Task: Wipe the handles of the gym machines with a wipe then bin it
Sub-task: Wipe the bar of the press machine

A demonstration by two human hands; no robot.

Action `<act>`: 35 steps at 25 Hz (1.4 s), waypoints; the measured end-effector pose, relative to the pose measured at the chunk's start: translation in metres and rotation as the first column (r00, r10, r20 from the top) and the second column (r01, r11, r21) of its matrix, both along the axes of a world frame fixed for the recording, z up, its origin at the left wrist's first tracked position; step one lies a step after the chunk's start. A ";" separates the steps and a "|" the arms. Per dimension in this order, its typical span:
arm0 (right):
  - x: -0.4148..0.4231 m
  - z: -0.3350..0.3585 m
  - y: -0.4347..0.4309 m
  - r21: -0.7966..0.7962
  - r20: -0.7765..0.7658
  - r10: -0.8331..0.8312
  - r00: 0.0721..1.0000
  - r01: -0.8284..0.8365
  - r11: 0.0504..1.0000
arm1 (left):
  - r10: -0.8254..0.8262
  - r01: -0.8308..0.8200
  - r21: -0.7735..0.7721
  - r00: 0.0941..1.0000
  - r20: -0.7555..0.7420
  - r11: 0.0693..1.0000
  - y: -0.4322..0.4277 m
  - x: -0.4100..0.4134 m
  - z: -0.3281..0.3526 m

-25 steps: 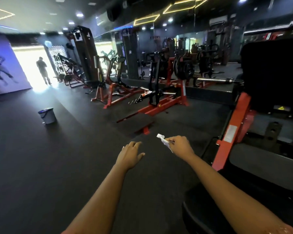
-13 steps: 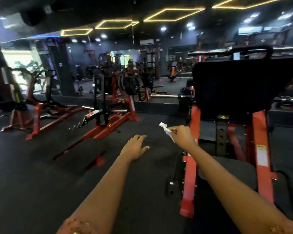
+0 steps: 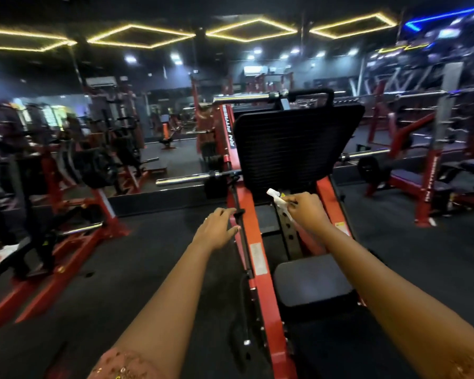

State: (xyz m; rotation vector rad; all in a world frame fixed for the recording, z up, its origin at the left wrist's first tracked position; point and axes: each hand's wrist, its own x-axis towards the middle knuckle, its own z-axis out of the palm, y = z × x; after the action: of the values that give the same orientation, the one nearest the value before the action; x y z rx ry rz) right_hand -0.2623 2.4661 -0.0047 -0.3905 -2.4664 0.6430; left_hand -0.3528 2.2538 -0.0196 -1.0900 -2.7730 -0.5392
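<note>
While left hand (image 3: 215, 232) hovers, right hand (image 3: 307, 208) pinches wipe (image 3: 277, 197).

Open air lies between the two forearms, above the black seat pad (image 3: 312, 283) and the perforated centre post (image 3: 287, 233). The left hand (image 3: 216, 231), fingers (image 3: 226, 214) relaxed, is right at the thin black rod (image 3: 242, 242) running along the left red rail (image 3: 255, 250); whether they touch is unclear. Rod and rail bar any pass straight down there. Ahead, the big black footplate (image 3: 293, 149) closes the far side, and a chrome bar (image 3: 192, 178) juts out to its left. The right hand (image 3: 307, 209), pinching the wipe (image 3: 277, 196), is near the footplate's lower edge, above the post and the right red rail (image 3: 329, 198). Bare dark floor (image 3: 137, 258) leaves wide room leftward to the neighbouring red machine (image 3: 74, 236), and rightward to the red bench (image 3: 422, 184).
</note>
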 end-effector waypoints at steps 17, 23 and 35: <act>-0.318 0.110 0.204 -0.089 -0.322 -0.379 0.867 0.371 0.924 | -0.342 0.387 0.215 0.914 -0.218 0.897 0.276 -0.380 0.130; -0.382 0.146 0.265 -0.140 -0.401 -0.501 0.767 0.489 0.861 | -0.452 0.526 0.379 0.850 -0.270 0.762 0.389 -0.480 0.183; -0.415 0.178 0.370 -0.111 -0.476 -0.522 0.708 0.540 0.834 | -0.678 0.134 0.833 0.656 0.332 0.537 0.555 -0.542 0.224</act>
State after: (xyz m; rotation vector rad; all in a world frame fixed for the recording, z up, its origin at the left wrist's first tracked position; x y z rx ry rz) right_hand -0.6769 2.8363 0.1735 -0.7851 -1.7476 0.3802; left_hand -0.8948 2.8087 0.2042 -1.5286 -2.0879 -2.2803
